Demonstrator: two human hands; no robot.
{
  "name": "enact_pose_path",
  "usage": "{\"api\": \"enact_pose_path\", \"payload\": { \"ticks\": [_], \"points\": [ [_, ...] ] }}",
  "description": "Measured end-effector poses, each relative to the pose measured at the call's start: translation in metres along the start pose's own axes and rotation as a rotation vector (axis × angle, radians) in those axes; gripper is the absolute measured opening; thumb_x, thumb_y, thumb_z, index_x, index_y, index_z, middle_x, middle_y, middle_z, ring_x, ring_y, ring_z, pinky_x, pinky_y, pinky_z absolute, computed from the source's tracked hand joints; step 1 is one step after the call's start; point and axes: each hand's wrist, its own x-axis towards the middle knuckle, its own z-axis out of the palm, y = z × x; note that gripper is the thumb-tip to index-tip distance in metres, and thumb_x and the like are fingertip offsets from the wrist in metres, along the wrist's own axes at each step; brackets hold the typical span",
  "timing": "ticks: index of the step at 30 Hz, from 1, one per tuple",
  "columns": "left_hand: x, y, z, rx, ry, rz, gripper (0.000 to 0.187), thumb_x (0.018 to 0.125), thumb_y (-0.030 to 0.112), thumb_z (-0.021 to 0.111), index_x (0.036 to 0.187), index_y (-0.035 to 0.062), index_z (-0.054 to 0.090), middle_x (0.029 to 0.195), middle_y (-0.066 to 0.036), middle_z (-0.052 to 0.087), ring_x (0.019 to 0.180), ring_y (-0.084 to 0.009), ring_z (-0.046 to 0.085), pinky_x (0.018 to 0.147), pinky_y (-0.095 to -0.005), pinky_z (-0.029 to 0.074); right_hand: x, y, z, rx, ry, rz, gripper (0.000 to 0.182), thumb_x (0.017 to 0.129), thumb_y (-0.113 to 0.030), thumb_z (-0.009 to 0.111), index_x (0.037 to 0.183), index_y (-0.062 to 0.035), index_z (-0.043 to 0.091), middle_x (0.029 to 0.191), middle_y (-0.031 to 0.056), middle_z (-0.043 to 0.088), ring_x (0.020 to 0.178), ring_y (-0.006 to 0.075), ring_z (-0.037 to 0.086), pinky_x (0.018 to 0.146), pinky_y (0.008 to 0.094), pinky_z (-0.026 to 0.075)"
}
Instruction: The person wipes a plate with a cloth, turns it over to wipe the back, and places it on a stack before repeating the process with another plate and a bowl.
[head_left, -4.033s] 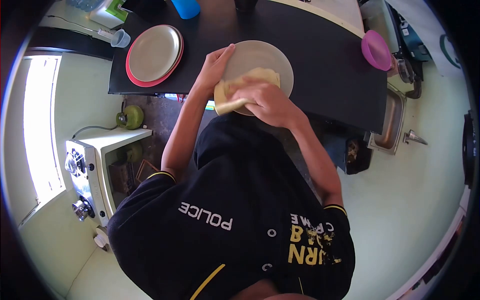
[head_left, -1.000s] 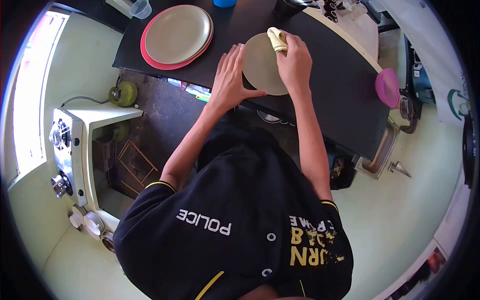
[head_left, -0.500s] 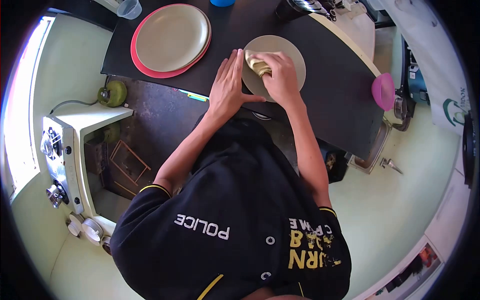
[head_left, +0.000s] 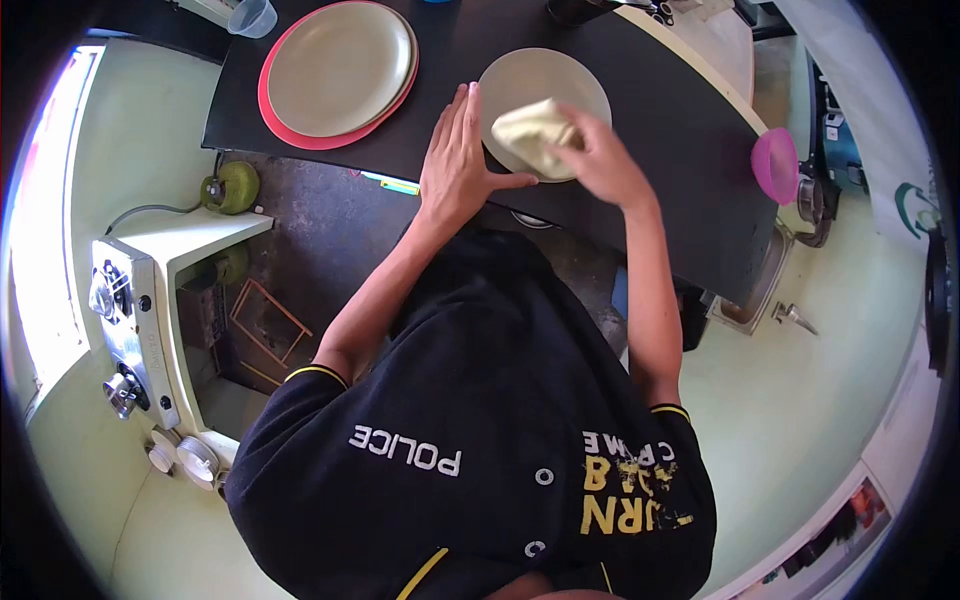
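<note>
A round beige plate (head_left: 572,75) lies on the dark tabletop in front of me. My left hand (head_left: 458,165) is at its left edge, fingers stretched out and thumb spread along the near rim. In my right hand (head_left: 607,165) is a pale yellow cloth (head_left: 530,130), bunched up over the near part of the plate and slightly blurred. To the left sits a stack of larger beige plates (head_left: 340,68) on a red plate (head_left: 285,125).
A clear plastic cup (head_left: 252,18) stands at the table's far left corner. By the right edge is a pink bowl (head_left: 775,166), near a sink (head_left: 752,290). A gas stove (head_left: 130,320) and a green gas cylinder (head_left: 232,188) are on the left.
My right hand has drawn back to the right and toward me, and the cloth shows more loosely. My left hand keeps its place at the plate's edge. The view has shifted slightly.
</note>
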Motion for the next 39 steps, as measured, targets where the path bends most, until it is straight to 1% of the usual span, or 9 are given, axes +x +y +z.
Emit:
{"api": "enact_pose_path", "payload": {
  "ticks": [3,7,11,18,21,25,29,32,39],
  "points": [
    [-0.001,0.0,-0.001,-0.007,-0.002,-0.008,0.143,0.062,0.06,0.094,0.165,-0.0035,0.019,0.165,-0.026,0.038,0.157,-0.0382,0.033,0.129,-0.0487,0.028,0.02,0.012,-0.014,0.078,0.269,-0.075,0.045,0.095,-0.011,0.073,0.136,0.0057,0.064,0.124,0.0219,0.074,0.113,0.0286,0.073,0.099,0.038,0.054],
    [-0.002,-0.001,0.0,0.0,0.008,0.0,0.143,0.061,0.059,0.095,0.166,-0.0026,0.019,0.166,-0.025,0.038,0.158,-0.0379,0.032,0.13,-0.0487,0.028,0.048,0.019,-0.009,-0.82,0.428,-0.515,0.041,0.086,-0.005,0.071,0.127,-0.0096,0.072,0.113,0.0074,0.075,0.112,0.0298,0.069,0.099,0.0409,0.054],
    [0.001,0.0,-0.001,0.021,-0.005,0.013,0.142,0.061,0.057,0.095,0.166,-0.0019,0.019,0.166,-0.024,0.038,0.158,-0.0377,0.032,0.129,-0.0495,0.028,0.052,0.033,0.014,-0.683,0.334,-0.497,0.042,0.084,-0.002,0.068,0.125,-0.0136,0.073,0.108,0.0042,0.073,0.109,0.0278,0.067,0.1,0.0428,0.053],
    [-0.001,-0.005,0.005,0.05,0.004,0.024,0.142,0.062,0.058,0.094,0.166,-0.0025,0.018,0.166,-0.023,0.037,0.158,-0.0376,0.032,0.129,-0.0496,0.028,0.007,0.015,0.033,-0.384,-0.076,-0.374,0.039,0.086,-0.002,0.071,0.124,-0.0063,0.072,0.112,0.0138,0.073,0.114,0.0353,0.067,0.099,0.0434,0.054],
    [-0.002,-0.001,0.002,0.04,0.038,0.026,0.145,0.059,0.052,0.098,0.166,-0.0023,0.018,0.163,-0.026,0.041,0.154,-0.0395,0.038,0.127,-0.0486,0.032,0.0,0.012,0.024,-0.184,-0.108,-0.268,0.038,0.087,-0.004,0.072,0.125,-0.0032,0.071,0.116,0.0165,0.073,0.11,0.0388,0.069,0.098,0.0435,0.055],
    [-0.001,0.004,-0.001,0.028,0.047,0.026,0.147,0.057,0.05,0.1,0.166,-0.0023,0.017,0.163,-0.028,0.042,0.152,-0.0406,0.041,0.126,-0.0475,0.034,0.016,0.02,0.002,-0.126,0.264,-0.089,0.038,0.086,-0.003,0.071,0.124,-0.0035,0.071,0.117,0.0157,0.074,0.104,0.0399,0.071,0.094,0.0445,0.056],
    [-0.002,0.003,0.0,0.026,0.033,0.006,0.148,0.057,0.052,0.1,0.166,-0.0026,0.016,0.164,-0.028,0.041,0.152,-0.0411,0.041,0.127,-0.0473,0.034,0.062,0.016,0.023,-0.344,0.568,-0.386,0.04,0.086,0.0,0.069,0.125,-0.0095,0.074,0.116,0.0129,0.075,0.108,0.038,0.07,0.094,0.0453,0.056],
    [-0.001,-0.001,0.003,0.017,0.038,0.015,0.148,0.058,0.052,0.1,0.166,-0.0041,0.016,0.164,-0.028,0.04,0.151,-0.0419,0.042,0.126,-0.0476,0.035,0.073,0.023,0.05,-0.381,0.517,-0.51,0.045,0.083,0.006,0.065,0.124,-0.0103,0.074,0.112,0.0114,0.076,0.11,0.0355,0.067,0.097,0.0455,0.054],
    [-0.002,-0.002,0.006,0.017,0.071,-0.021,0.151,0.058,0.051,0.1,0.166,-0.0062,0.013,0.158,-0.027,0.047,0.144,-0.0432,0.049,0.119,-0.0474,0.042,0.048,0.023,0.049,-0.295,0.219,-0.514,0.045,0.078,0.01,0.064,0.118,-0.0059,0.074,0.112,0.0099,0.076,0.109,0.0345,0.066,0.099,0.0454,0.052]
  ]
}}
